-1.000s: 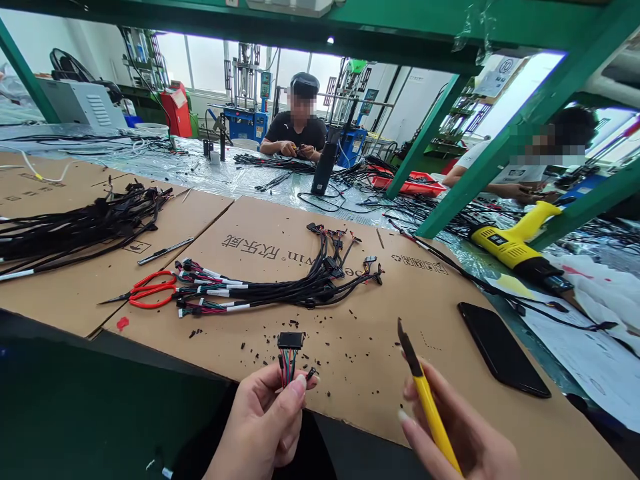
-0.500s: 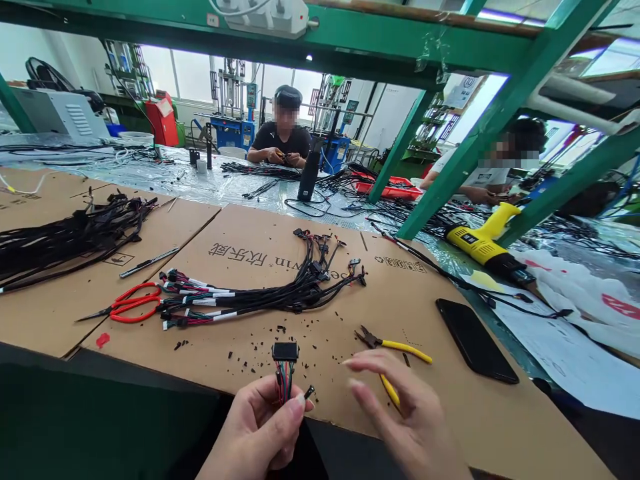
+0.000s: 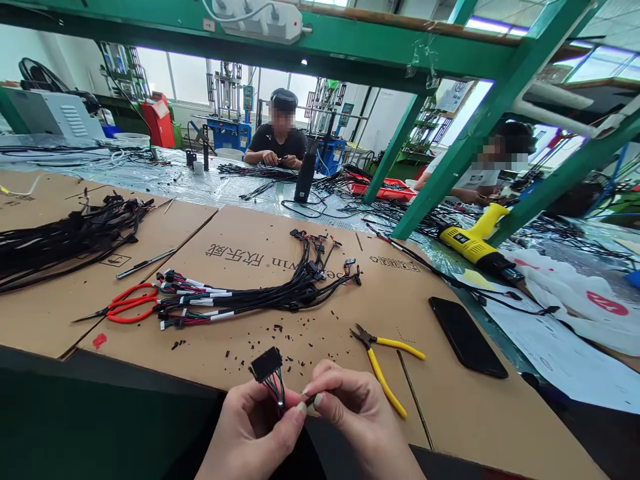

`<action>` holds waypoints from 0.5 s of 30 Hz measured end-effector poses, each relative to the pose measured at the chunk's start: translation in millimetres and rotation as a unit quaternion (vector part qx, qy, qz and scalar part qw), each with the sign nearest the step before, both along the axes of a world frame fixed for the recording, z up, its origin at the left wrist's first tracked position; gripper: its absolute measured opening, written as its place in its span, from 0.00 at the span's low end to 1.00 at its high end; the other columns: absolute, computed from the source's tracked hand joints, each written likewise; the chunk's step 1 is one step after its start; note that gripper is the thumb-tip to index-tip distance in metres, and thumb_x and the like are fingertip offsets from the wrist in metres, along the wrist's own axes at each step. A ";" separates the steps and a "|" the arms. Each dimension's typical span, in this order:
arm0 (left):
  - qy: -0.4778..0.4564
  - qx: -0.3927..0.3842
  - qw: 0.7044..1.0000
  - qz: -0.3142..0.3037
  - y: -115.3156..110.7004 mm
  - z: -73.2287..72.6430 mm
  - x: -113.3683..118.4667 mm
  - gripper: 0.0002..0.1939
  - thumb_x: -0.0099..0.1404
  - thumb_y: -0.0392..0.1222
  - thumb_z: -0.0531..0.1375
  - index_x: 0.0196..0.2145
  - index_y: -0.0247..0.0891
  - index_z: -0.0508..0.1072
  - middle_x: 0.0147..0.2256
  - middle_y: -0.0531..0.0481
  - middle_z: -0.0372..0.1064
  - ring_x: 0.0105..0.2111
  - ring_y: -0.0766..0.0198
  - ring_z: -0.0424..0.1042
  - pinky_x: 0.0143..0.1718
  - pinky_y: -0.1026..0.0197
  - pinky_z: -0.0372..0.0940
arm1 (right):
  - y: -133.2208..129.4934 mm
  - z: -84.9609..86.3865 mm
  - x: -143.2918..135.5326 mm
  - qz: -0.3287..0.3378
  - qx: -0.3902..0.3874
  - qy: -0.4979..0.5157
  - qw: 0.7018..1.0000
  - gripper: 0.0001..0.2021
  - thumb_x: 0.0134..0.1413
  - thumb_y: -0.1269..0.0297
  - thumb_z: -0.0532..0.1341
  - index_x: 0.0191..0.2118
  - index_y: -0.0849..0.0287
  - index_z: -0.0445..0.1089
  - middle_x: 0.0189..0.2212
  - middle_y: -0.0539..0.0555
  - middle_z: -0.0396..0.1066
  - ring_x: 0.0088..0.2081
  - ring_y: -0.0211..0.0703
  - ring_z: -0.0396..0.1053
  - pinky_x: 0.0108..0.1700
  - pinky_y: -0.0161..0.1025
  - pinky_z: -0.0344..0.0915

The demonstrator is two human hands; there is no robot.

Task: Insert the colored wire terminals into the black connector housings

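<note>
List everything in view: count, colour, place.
connector: 1, black with coloured wires, held by both hands
pliers: 1, yellow handles, on cardboard right of hands
harness: 1 bundle, black, cardboard centre
scissors: 1, red, left of harness
cable pile: 1, black, far left
phone: 1, black, right
heat gun: 1, yellow, right rear
bottle: 1, black, rear centre
co-workers: 2, seated at rear
left hand: pinching wires
right hand: pinching a wire end
</note>
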State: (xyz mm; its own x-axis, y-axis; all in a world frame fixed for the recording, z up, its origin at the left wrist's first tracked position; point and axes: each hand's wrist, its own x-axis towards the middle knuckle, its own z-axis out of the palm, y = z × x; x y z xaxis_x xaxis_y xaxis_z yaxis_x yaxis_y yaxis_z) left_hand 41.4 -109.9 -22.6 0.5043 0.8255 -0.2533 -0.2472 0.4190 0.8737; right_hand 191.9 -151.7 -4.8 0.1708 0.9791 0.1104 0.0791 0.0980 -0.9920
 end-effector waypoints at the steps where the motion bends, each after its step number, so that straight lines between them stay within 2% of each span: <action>1: -0.002 0.003 1.000 0.004 0.4 0.7 0.5 0.12 0.50 0.46 0.71 0.24 0.35 0.76 0.24 0.52 0.69 0.27 0.67 0.64 0.32 0.68 0.61 | -0.7 -0.7 -0.3 -0.009 0.006 -0.011 1.000 0.11 0.48 0.53 0.65 0.28 0.55 0.78 0.23 0.50 0.68 0.25 0.31 0.65 0.27 0.27 0.62; 3: -0.006 -0.002 1.000 0.010 1.1 2.1 1.9 0.14 0.49 0.47 0.71 0.23 0.34 0.75 0.23 0.53 0.66 0.26 0.69 0.61 0.30 0.69 0.60 | -3.0 -0.4 -0.7 -0.030 0.031 -0.044 0.998 0.06 0.50 0.60 0.65 0.31 0.53 0.78 0.24 0.51 0.69 0.27 0.31 0.65 0.28 0.27 0.62; 6: -0.034 -0.050 0.998 0.004 1.5 1.4 4.1 0.18 0.47 0.51 0.72 0.24 0.33 0.74 0.21 0.56 0.62 0.22 0.73 0.56 0.25 0.70 0.54 | -6.8 2.1 -0.8 -0.048 0.092 -0.141 0.985 0.06 0.51 0.68 0.62 0.34 0.53 0.78 0.23 0.51 0.70 0.26 0.30 0.66 0.27 0.26 0.61; 8: -0.070 -0.091 0.993 -0.017 1.2 -1.1 5.1 0.21 0.46 0.53 0.72 0.25 0.33 0.73 0.19 0.58 0.58 0.19 0.75 0.51 0.22 0.70 0.49 | -7.6 3.4 -1.5 -0.049 0.115 -0.185 0.975 0.07 0.52 0.69 0.61 0.34 0.55 0.78 0.23 0.51 0.71 0.25 0.32 0.67 0.26 0.27 0.63; 10: -0.103 -0.117 0.987 -0.038 0.6 -4.0 5.6 0.22 0.46 0.53 0.72 0.25 0.33 0.71 0.17 0.59 0.55 0.17 0.76 0.48 0.20 0.69 0.45 | -6.9 3.6 -3.4 -0.053 0.114 -0.189 0.974 0.07 0.53 0.68 0.61 0.33 0.56 0.77 0.23 0.52 0.72 0.25 0.33 0.68 0.26 0.28 0.64; 15: -0.118 -0.125 0.984 -0.040 -1.1 -6.4 6.8 0.23 0.46 0.54 0.72 0.27 0.33 0.71 0.15 0.59 0.55 0.16 0.76 0.48 0.20 0.68 0.42 | -3.7 3.4 -10.4 -0.060 0.115 -0.183 0.975 0.07 0.52 0.67 0.61 0.33 0.56 0.78 0.22 0.53 0.72 0.24 0.33 0.68 0.25 0.28 0.64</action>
